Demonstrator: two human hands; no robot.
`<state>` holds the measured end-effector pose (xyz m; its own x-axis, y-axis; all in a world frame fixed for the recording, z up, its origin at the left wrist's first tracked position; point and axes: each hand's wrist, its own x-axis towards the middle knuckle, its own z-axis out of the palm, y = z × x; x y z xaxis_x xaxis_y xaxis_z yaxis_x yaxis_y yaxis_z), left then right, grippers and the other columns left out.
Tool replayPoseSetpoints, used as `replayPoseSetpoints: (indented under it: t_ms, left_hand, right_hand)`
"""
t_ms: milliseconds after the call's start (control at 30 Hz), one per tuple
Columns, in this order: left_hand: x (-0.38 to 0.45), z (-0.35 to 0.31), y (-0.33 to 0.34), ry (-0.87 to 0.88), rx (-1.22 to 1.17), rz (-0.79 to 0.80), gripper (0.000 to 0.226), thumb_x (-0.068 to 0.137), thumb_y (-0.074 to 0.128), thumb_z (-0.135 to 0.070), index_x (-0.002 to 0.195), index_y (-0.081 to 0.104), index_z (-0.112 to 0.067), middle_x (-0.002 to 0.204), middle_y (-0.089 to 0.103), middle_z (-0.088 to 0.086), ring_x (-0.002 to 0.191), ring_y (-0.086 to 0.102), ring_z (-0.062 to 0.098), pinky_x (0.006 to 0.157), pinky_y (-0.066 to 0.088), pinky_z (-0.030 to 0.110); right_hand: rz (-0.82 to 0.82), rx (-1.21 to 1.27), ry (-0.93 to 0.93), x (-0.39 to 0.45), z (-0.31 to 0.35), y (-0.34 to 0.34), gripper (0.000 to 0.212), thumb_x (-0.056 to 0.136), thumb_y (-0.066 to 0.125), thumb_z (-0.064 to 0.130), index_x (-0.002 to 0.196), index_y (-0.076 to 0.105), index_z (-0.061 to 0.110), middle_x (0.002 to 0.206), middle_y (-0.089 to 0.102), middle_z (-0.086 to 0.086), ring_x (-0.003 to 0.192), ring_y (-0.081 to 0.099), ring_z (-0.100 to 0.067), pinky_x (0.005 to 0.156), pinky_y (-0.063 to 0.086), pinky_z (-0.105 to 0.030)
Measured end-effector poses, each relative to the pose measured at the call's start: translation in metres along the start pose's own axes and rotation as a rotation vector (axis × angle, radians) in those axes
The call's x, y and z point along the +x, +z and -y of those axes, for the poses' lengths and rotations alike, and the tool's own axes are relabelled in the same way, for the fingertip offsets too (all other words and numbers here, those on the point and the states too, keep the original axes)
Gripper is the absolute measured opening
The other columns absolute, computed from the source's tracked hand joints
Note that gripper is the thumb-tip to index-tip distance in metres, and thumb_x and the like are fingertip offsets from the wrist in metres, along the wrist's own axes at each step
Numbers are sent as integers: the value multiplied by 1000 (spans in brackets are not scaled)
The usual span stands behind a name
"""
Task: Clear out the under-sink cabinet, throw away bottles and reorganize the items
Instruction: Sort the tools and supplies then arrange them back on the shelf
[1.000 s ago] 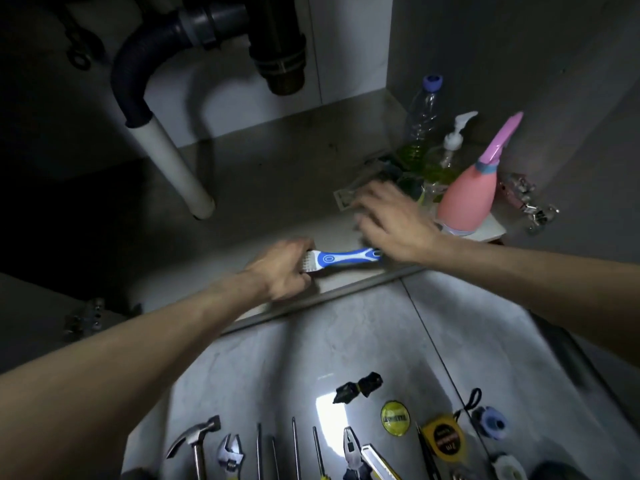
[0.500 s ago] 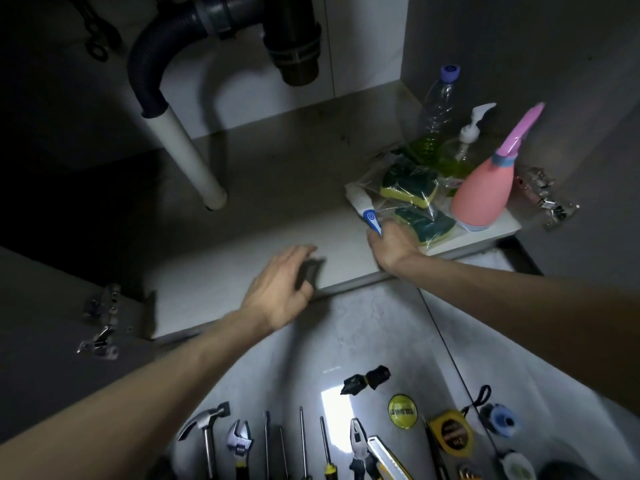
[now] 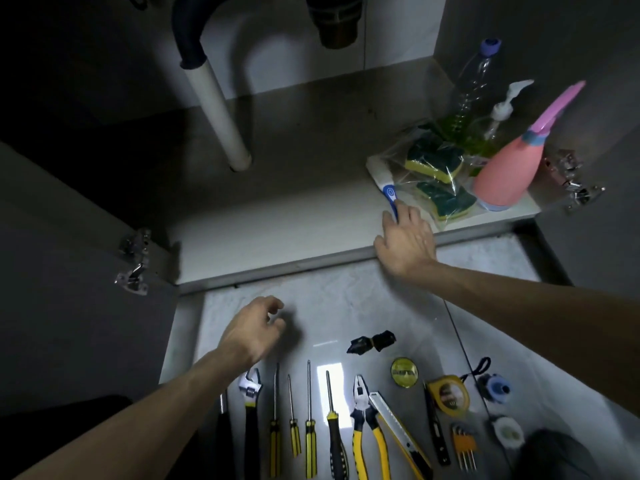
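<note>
A blue and white brush (image 3: 385, 185) lies on the cabinet floor (image 3: 277, 230) beside a plastic bag of green and yellow sponges (image 3: 434, 164). My right hand (image 3: 405, 240) rests at the cabinet's front edge, its fingertips touching the brush handle's near end. Behind the sponges stand a clear bottle with a purple cap (image 3: 472, 84), a pump bottle (image 3: 502, 109) and a pink spray bottle (image 3: 509, 168). My left hand (image 3: 252, 330) hovers over the tiled floor with loosely curled fingers, holding nothing.
A white drain pipe (image 3: 220, 112) drops to the cabinet floor at the left. Door hinges (image 3: 135, 261) flank the opening. Laid out on the tiles are a wrench (image 3: 249, 393), several screwdrivers, pliers (image 3: 363, 414), a utility knife, a tape measure (image 3: 448, 394) and hex keys (image 3: 464, 445).
My right hand took the brush from my left and set it beside the sponges. My left hand drew back out of the cabinet, over the tools on the floor.
</note>
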<state>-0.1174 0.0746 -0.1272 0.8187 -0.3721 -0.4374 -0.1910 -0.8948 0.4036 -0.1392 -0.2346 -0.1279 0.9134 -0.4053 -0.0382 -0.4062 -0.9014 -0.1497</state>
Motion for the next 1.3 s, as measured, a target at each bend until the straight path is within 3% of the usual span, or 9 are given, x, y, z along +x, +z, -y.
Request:
replayPoseSetpoints:
  t_ms: [133, 300, 433, 533, 700, 833, 1033, 1200, 1300]
  left_hand:
    - [-25, 21, 15, -127, -54, 28, 23, 91, 56, -24, 113, 63, -23, 109, 66, 1, 94, 66, 23, 86, 54, 33]
    - [-51, 46, 30, -232, -146, 35, 11, 87, 58, -22, 97, 62, -23, 91, 72, 7, 81, 70, 26, 80, 57, 38]
    - [-71, 68, 43, -321, -211, -63, 11, 87, 62, -19, 97, 63, -14, 104, 71, 9, 101, 66, 30, 89, 52, 36]
    - [-95, 82, 55, -382, -213, -121, 7, 86, 64, -18, 89, 58, -19, 97, 69, 8, 99, 65, 31, 81, 47, 30]
    - [-128, 96, 86, -446, -99, 17, 15, 90, 64, -18, 102, 57, -13, 112, 62, 12, 107, 61, 30, 87, 46, 31]
    - [-134, 99, 100, -408, -4, -50, 23, 91, 57, -12, 113, 52, -10, 126, 49, 13, 112, 56, 31, 95, 46, 36]
    - [-123, 110, 94, -545, -105, -131, 20, 98, 52, -18, 111, 52, -4, 119, 56, 20, 112, 58, 36, 91, 46, 36]
    - [-113, 115, 98, -702, -257, -93, 21, 92, 62, -21, 106, 51, -8, 110, 60, 15, 105, 60, 33, 84, 48, 33]
    - [-108, 115, 99, -764, -344, -102, 24, 85, 68, -18, 102, 53, -11, 104, 60, 12, 104, 62, 31, 86, 51, 33]
  right_hand:
    - [41, 21, 73, 13, 2, -3, 53, 99, 34, 42, 130, 51, 3, 150, 33, -15, 125, 37, -32, 98, 37, -44]
    - [134, -26, 144, 13, 12, 3, 77, 100, 23, 58, 152, 31, 2, 164, 16, -15, 137, 28, -34, 105, 31, -45]
    - [-48, 83, 161, -3, 19, 1, 52, 100, 38, 41, 137, 51, 8, 154, 34, -17, 134, 32, -37, 107, 30, -47]
    - [-123, 215, -11, -33, 34, 4, 34, 99, 45, 27, 127, 59, 13, 138, 49, -12, 127, 40, -32, 103, 38, -46]
    - [264, 549, -1, -117, 83, 37, 24, 101, 48, 26, 97, 68, 13, 100, 70, -8, 95, 63, -28, 77, 47, -34]
    - [366, 710, 138, -195, 124, 67, 25, 101, 49, 26, 82, 62, 17, 82, 66, 1, 79, 61, -19, 62, 43, -28]
    - [574, 674, 34, -243, 165, 95, 25, 96, 46, 23, 82, 62, 12, 83, 67, -4, 79, 64, -22, 69, 50, -34]
    - [626, 463, -152, -235, 183, 121, 29, 89, 54, 28, 64, 50, 14, 66, 54, -2, 62, 50, -21, 56, 37, -32]
    - [576, 373, -228, -233, 188, 135, 27, 89, 58, 39, 77, 60, 15, 79, 60, -2, 73, 56, -24, 61, 35, -31]
